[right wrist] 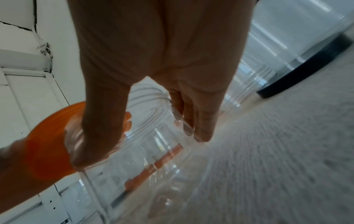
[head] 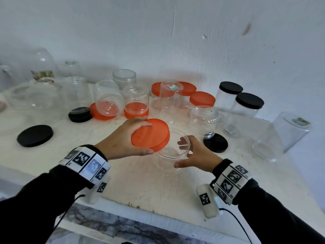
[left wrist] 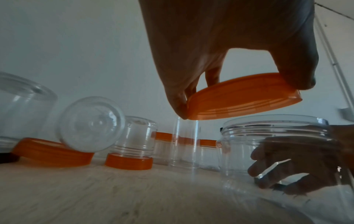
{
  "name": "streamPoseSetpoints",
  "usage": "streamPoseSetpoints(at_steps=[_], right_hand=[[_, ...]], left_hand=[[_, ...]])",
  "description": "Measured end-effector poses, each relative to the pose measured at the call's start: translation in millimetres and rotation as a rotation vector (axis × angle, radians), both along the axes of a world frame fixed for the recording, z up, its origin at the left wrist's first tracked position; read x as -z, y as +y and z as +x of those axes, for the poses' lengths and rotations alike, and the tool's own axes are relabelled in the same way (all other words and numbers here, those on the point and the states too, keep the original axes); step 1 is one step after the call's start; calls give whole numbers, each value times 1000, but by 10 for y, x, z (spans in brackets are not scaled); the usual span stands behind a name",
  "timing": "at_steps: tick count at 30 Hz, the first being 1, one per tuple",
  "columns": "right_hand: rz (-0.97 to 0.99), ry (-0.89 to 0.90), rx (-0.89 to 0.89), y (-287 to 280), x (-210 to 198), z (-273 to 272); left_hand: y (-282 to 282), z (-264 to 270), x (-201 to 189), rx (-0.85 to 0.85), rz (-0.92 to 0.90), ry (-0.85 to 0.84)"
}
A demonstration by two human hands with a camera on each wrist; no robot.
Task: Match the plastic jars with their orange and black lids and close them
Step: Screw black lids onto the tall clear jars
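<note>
My left hand [head: 123,138] grips a large orange lid [head: 150,133] by its rim, tilted and held just above the left edge of an open clear plastic jar [head: 174,147]. In the left wrist view the orange lid [left wrist: 243,98] hovers a little above the jar's threaded mouth [left wrist: 273,125], apart from it. My right hand [head: 195,155] holds the jar from the right, thumb on the near wall and fingers round the far side. The right wrist view shows my thumb and fingers [right wrist: 199,121] wrapped on the clear jar [right wrist: 153,136], with the orange lid [right wrist: 47,144] at left.
Several clear jars stand or lie upside down along the wall. Loose black lids [head: 35,135] [head: 80,114] lie at left, another black lid [head: 216,142] under an inverted jar at right. Orange-lidded jars [head: 202,99] and two black-lidded jars [head: 249,101] stand behind. The shelf's front edge [head: 140,212] is near.
</note>
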State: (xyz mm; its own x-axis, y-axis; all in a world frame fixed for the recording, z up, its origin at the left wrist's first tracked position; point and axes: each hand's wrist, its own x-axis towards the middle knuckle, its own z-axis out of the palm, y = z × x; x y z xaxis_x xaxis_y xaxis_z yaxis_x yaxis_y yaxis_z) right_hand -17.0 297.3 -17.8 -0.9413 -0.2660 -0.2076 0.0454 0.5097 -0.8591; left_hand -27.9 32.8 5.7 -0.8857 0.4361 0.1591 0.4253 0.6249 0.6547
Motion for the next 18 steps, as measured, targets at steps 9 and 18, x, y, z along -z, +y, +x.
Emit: streamPoseSetpoints(at_steps=[9, 18], right_hand=[[-11, 21, 2, 13, 10, -6], [-1, 9, -6, 19, -10, -24]], left_hand=[[427, -73, -67, 120, -109, -7], [569, -93, -94, 174, -185, -20]])
